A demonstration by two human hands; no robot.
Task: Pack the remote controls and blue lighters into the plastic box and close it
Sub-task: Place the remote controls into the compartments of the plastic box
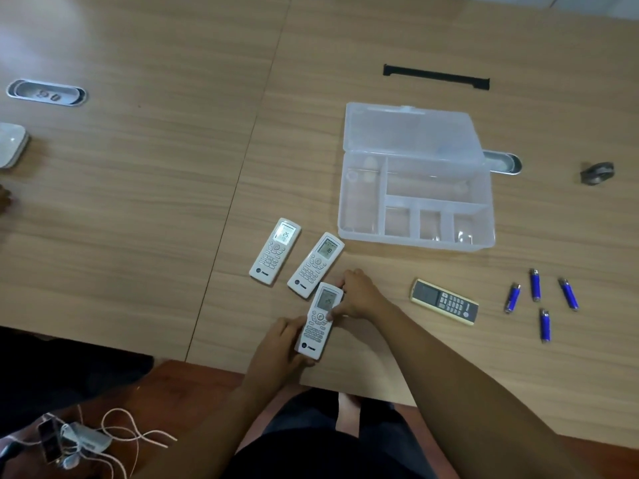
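Wooden surface (pixel 138 209) carries an open plastic box (pixel 415 202) at one o'clock; both hands, left hand (pixel 280 344) and right hand (pixel 356 293), grip one white remote (pixel 320 321); two white remotes (pixel 275 250) lie beside it; yellowed remote (pixel 444 301) and four blue lighters (pixel 535 284) lie at three o'clock.

A wood-grain surface (pixel 138 202) carries a black strip (pixel 436 77) near its far edge, a small grey object (pixel 597 172) toward the right edge, an oval metal grommet (pixel 46 92) far left, and a white dish (pixel 10 145) at the left edge. White cords (pixel 114 440) lie tangled on the floor below the near edge.
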